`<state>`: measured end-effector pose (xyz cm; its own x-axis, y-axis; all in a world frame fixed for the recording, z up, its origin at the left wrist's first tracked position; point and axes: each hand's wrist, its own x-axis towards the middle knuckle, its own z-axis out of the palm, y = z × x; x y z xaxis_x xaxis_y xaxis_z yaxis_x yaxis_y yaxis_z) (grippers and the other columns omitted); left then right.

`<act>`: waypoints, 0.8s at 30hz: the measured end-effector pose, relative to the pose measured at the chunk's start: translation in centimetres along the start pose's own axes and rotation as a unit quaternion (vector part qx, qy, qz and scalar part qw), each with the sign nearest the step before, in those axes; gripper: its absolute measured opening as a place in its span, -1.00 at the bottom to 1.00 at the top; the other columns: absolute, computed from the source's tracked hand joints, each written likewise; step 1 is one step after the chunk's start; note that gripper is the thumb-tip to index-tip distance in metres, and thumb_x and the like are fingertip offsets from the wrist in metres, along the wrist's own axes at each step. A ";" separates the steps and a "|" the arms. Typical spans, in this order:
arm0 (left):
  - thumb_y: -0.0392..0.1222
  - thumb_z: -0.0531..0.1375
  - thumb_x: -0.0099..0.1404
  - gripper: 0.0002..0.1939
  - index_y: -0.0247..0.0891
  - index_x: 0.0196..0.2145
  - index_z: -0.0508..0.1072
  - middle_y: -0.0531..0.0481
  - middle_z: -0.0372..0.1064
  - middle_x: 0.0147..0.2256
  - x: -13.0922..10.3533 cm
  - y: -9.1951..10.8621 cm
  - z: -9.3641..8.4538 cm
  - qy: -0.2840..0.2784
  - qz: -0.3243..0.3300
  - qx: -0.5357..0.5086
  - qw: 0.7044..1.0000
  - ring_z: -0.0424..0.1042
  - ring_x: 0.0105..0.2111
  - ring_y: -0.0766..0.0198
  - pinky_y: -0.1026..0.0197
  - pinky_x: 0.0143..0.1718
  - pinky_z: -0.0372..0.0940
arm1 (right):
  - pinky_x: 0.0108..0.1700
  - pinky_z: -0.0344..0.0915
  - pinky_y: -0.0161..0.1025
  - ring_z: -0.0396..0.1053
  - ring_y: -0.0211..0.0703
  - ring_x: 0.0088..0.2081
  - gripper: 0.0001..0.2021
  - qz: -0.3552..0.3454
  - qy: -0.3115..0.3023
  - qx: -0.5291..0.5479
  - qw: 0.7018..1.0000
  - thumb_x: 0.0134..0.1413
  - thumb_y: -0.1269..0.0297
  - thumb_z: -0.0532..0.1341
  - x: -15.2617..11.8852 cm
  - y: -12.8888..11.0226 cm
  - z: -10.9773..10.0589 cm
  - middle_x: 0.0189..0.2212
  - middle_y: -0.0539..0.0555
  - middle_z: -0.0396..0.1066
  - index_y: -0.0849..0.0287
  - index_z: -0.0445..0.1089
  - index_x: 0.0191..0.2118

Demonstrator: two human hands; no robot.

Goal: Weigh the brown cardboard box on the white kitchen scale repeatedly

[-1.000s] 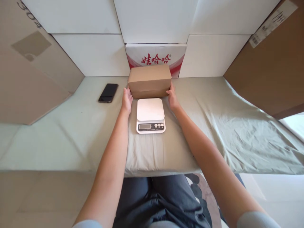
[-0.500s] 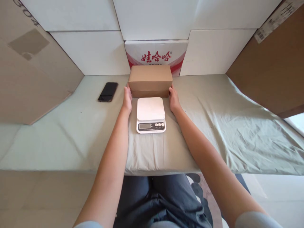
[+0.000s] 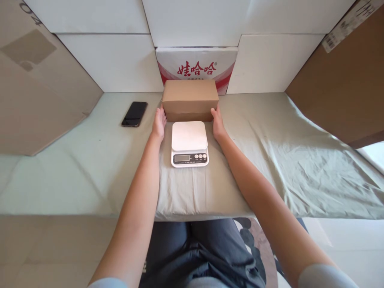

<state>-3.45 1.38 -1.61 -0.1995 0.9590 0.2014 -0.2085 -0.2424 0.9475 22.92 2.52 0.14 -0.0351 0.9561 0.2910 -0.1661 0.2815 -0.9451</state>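
Two hands frame the scene at centre: we see our left hand (image 3: 159, 123) laid flat, fingers together, against the left end of a closed brown cardboard box (image 3: 190, 99), and our right hand (image 3: 217, 123) pressed the same way against its right end, so the box sits clasped between the palms, just above the middle of the frame. What the box holds we cannot tell, as its flaps are shut. Just below it, between our wrists, a white kitchen scale (image 3: 189, 143) rests on the grey-green cloth (image 3: 285, 160); a black phone (image 3: 135, 114) lies at centre left, and a red-and-white printed carton (image 3: 196, 66) stands directly behind the box.
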 end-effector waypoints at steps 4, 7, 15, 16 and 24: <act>0.41 -0.05 0.58 -0.15 -0.14 0.56 0.32 -0.17 0.09 0.63 -0.2 1.5 0.5 0.027 -0.072 0.016 0.997 0.05 0.65 -0.06 -0.13 0.68 -0.13 | 0.75 -0.05 0.19 0.07 0.11 0.67 -0.07 -0.003 -0.005 -0.013 1.000 0.10 -0.42 0.21 -0.1 -0.7 0.4 0.53 0.08 0.34 -0.06 0.22 0.49; 0.44 -0.02 0.55 -0.12 -0.12 0.58 0.28 -0.13 0.04 0.65 -0.4 3.5 0.6 0.023 -0.066 0.022 0.997 0.01 0.66 -0.05 -0.12 0.67 -0.13 | 0.76 -0.05 0.17 0.00 0.12 0.69 -0.07 -0.028 -0.003 -0.021 0.999 0.13 -0.44 0.18 0.2 -2.0 0.7 0.55 0.07 0.30 -0.06 0.21 0.50; 0.79 -0.03 0.30 0.08 0.00 0.40 0.54 -0.10 0.29 0.54 -9.9 10.8 1.4 -0.045 0.050 0.030 0.997 -0.06 0.67 -0.22 -0.19 0.68 -0.13 | 0.77 -0.06 0.16 -0.04 0.13 0.71 -0.24 -0.102 -0.050 -0.052 0.992 0.32 -0.43 0.12 -5.9 -9.2 0.1 0.59 -0.12 0.23 -0.23 0.26 0.50; 0.80 0.00 0.27 0.07 0.02 0.38 0.56 -0.08 0.31 0.53 -11.7 11.2 1.5 -0.039 0.040 0.030 0.998 -0.06 0.67 -0.23 -0.17 0.68 -0.12 | 0.76 -0.03 0.18 -0.03 0.14 0.71 -0.25 -0.093 -0.051 -0.051 0.993 0.32 -0.42 0.12 -7.4 -9.6 0.0 0.58 -0.14 0.24 -0.26 0.26 0.49; 0.82 -0.06 0.26 0.12 -0.05 0.34 0.58 -0.15 0.27 0.55 -17.9 10.2 1.3 0.015 -0.007 0.055 0.998 -0.07 0.67 -0.31 -0.27 0.69 -0.17 | 0.72 0.10 0.22 0.03 0.16 0.69 -0.34 -0.031 -0.050 -0.028 0.998 0.41 -0.31 0.09 -14.0 -8.9 -0.3 0.59 -0.13 0.26 -0.30 0.25 0.51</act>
<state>-0.81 -18.06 4.79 -0.2262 0.9571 0.1813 -0.1048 -0.2090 0.9723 25.18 -13.30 4.44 -0.1259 0.9244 0.3601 -0.1166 0.3467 -0.9307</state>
